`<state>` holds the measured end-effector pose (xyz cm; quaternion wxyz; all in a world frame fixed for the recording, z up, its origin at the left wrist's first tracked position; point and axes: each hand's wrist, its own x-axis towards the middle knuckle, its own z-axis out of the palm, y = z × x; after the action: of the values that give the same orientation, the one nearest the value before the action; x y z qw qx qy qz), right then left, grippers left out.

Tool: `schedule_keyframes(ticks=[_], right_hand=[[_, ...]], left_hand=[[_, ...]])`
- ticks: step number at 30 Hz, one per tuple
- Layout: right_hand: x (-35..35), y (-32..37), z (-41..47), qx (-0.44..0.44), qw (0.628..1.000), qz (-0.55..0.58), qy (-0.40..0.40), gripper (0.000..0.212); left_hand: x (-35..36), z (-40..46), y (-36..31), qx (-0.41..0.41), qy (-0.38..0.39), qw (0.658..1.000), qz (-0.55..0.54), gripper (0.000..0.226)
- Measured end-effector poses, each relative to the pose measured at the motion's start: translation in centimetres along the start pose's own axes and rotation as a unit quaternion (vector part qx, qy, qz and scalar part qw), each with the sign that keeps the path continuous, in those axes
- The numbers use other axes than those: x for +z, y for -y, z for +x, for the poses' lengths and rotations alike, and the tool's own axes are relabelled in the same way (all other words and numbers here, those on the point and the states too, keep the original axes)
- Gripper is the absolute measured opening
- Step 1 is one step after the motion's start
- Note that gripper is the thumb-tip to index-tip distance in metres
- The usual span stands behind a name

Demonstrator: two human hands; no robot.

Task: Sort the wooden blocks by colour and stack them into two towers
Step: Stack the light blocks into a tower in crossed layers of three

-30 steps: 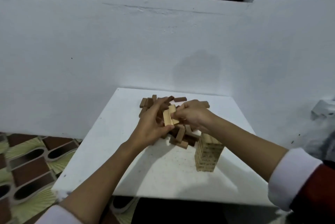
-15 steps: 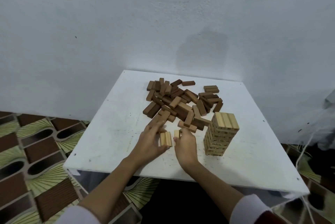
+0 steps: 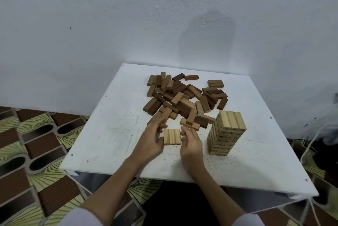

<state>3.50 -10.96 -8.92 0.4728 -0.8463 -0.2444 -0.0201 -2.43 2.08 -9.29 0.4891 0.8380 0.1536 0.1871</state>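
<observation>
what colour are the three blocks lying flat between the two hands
Light, pale wood, like the tower, unlike the mostly darker brown pile. Head view.
</observation>
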Motion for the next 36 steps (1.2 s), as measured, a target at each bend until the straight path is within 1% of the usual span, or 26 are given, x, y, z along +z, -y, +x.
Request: schedule_keyframes(ticks=[3, 6, 11, 15, 18, 19, 24, 26, 28, 30, 33, 34, 36], right_hand=[[0.1, -0.3, 0.0, -0.014, 1.0, 0.006, -0.008, 0.041], [0.0, -0.5, 0.1, -0.015, 1.0, 0.015, -0.003, 0.041], [0.0, -0.7, 0.0, -0.006, 1.0, 0.029, -0.01, 0.04], [0.1, -0.9, 0.2, 0.01, 0.999, 0.03, -0.009, 0.041], [0.1, -1.2, 0.4, 0.015, 0.999, 0.036, 0.003, 0.035], [0.1, -1.4, 0.4, 0.013, 0.999, 0.036, 0.01, 0.036], [-0.4, -1.0, 0.4, -0.003, 0.999, 0.001, 0.052, 0.06], [-0.5, -0.6, 0.3, -0.009, 0.997, 0.012, 0.071, 0.064], [-0.7, -0.5, 0.3, 0.004, 0.996, 0.032, 0.083, 0.067], [-0.7, -0.8, 0.4, 0.017, 0.997, 0.033, 0.074, 0.071], [-0.5, -1.4, 0.6, 0.023, 0.999, 0.03, 0.034, 0.076], [-0.4, -1.4, 0.6, 0.034, 0.999, 0.026, 0.025, 0.074], [-0.4, -1.3, 0.6, 0.048, 0.998, 0.026, 0.01, 0.064]], left_hand=[[0.1, 0.2, -0.1, 0.017, 0.007, 1.0, 0.012, 0.064], [0.3, 0.5, -0.5, 0.031, 0.018, 0.999, 0.025, 0.063], [1.3, 0.3, -0.1, 0.023, -0.047, 0.999, -0.005, 0.06], [1.2, 0.3, 0.1, 0.022, -0.062, 0.998, -0.015, 0.062], [1.2, 0.1, -0.1, 0.033, -0.053, 0.998, -0.002, 0.062], [1.2, 0.0, -0.2, 0.035, -0.046, 0.998, 0.001, 0.063], [0.9, -0.2, -0.8, 0.073, 0.003, 0.997, 0.04, 0.067], [0.8, -0.1, -0.6, 0.08, 0.031, 0.994, 0.064, 0.071], [0.8, -0.1, -0.1, 0.079, 0.046, 0.993, 0.078, 0.073], [0.9, -0.2, 0.1, 0.074, 0.05, 0.993, 0.081, 0.073], [1.0, -0.2, -0.2, 0.066, 0.038, 0.994, 0.072, 0.076], [1.0, -0.2, -0.3, 0.064, 0.034, 0.995, 0.07, 0.077], [1.0, -0.2, -0.2, 0.068, 0.029, 0.995, 0.073, 0.078]])
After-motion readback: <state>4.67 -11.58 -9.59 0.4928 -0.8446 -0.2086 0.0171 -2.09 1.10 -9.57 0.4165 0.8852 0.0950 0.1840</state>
